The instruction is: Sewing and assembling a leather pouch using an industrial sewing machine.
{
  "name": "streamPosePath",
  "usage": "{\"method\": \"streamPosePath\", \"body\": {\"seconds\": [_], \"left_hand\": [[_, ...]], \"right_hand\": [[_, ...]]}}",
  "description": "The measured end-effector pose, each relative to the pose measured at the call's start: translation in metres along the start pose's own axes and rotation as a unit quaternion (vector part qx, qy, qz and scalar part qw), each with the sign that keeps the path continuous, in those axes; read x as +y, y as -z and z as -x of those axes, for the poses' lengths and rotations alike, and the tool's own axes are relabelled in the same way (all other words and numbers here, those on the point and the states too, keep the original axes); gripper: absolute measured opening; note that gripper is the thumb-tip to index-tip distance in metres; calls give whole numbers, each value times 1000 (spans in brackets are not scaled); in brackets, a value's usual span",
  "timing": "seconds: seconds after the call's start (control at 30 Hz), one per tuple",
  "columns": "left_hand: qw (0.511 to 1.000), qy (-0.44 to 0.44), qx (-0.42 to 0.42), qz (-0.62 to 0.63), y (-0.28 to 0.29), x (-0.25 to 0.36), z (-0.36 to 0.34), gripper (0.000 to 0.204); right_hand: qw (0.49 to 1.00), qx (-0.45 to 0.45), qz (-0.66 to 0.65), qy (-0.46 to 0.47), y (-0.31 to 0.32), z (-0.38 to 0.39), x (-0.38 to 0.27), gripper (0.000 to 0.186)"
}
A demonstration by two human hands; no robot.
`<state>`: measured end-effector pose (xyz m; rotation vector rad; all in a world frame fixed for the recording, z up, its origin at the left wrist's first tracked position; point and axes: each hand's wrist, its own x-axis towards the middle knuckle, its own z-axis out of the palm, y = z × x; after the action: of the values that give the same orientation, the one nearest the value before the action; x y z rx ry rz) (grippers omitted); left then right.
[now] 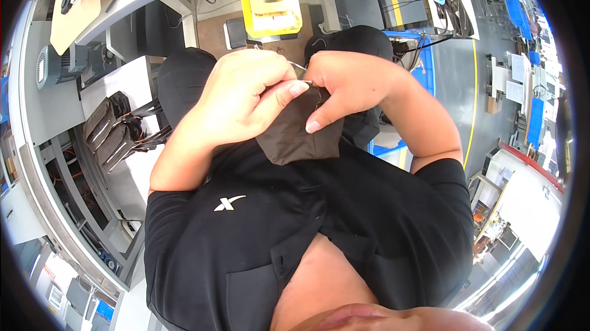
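Observation:
A dark brown piece of fabric, shaped like a small bag (298, 137), hangs between my hands in front of my chest. My left hand (243, 94) pinches its upper edge between thumb and fingers. Close beside it, my right hand (353, 79) grips the same edge from the other side, its thumb lying down over the cloth. Both sets of fingers are curled, and the part of the edge between them is mostly hidden.
Several dark fabric pieces with straps (114, 131) lie on a white surface at my left, near a grey motor (58, 64). A yellow frame (270, 8) stands ahead below the bench. Blue-framed racks (424, 70) are at my right, by a yellow floor line.

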<state>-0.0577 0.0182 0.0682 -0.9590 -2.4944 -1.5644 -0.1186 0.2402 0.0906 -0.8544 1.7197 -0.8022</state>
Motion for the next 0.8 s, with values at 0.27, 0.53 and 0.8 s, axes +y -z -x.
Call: {"method": "streamPosePath", "body": {"seconds": [0.27,0.53,0.8], "left_hand": [[999,8,-4,39,2,-5,-1,15],[998,23,0,66,10,-7,2,20],[991,104,-35,81,22,-3,4,19]], "right_hand": [[999,18,4,37,2,2,-4,51],[987,136,-40,73,8,13,-3,37],[971,233,2,49,-1,13,-7,29]]}}
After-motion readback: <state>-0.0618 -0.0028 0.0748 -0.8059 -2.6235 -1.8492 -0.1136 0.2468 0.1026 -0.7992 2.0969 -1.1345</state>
